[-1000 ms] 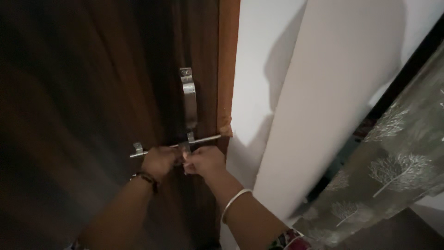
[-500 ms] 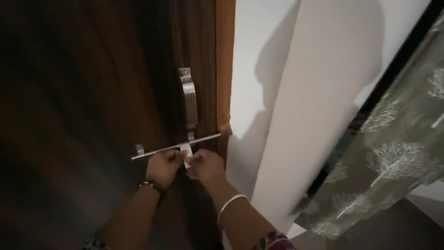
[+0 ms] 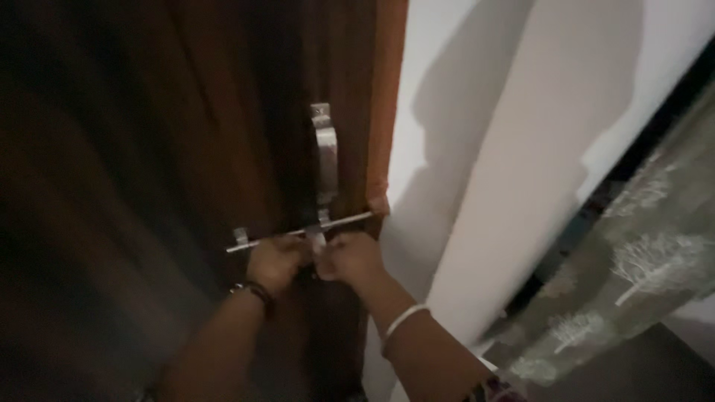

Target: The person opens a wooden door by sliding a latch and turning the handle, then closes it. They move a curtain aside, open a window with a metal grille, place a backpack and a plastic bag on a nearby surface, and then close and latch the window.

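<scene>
Steel sliding bolt crosses the dark wooden door below the pull handle; left hand and right hand, both clenched, grip its hanging latch just underneath.

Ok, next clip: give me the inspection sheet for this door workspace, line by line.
Surface: dark wooden door, orange frame edge.
Job's things: metal sliding bolt, its tip at the frame; metal pull handle above it.
Clutter: nothing seen.
Hands: left hand and right hand both closed at the bolt's hasp; contact blurred.
Cables: nothing seen.
Surroundings: white wall, tree-patterned curtain to the right; dim, motion-blurred.
</scene>
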